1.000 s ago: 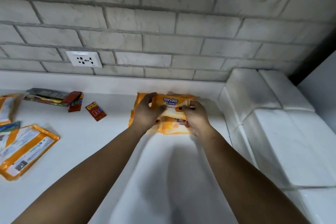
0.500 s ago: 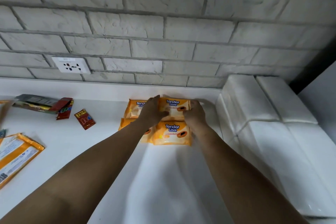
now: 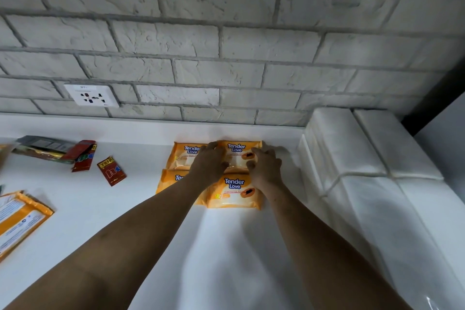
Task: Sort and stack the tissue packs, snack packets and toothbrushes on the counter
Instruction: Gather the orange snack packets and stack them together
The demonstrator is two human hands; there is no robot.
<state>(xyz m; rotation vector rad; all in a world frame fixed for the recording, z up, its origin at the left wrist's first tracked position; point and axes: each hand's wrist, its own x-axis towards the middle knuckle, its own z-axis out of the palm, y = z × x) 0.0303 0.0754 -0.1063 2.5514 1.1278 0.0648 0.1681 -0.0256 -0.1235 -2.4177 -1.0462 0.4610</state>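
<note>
Orange plastic tissue pack (image 3: 239,152) printed Tender Love sits between both hands on the white counter (image 3: 226,246), at the far right of a two-by-two block of like packs; the left hand (image 3: 208,166) grasps its left edge, fingers curled over the far side, thumb on top; the right hand (image 3: 266,166) grasps its right edge the same way; the near-right pack (image 3: 234,192) touches it, just below the wrists; the far-left pack (image 3: 183,156) and near-left pack (image 3: 171,178) lie just left of the left hand, partly under the forearm; a small red snack packet (image 3: 112,171) lies well left of the left hand; white wrapped bundles (image 3: 364,158) stand right of the right hand; a white wall socket (image 3: 91,95) sits beyond, up and left.
</note>
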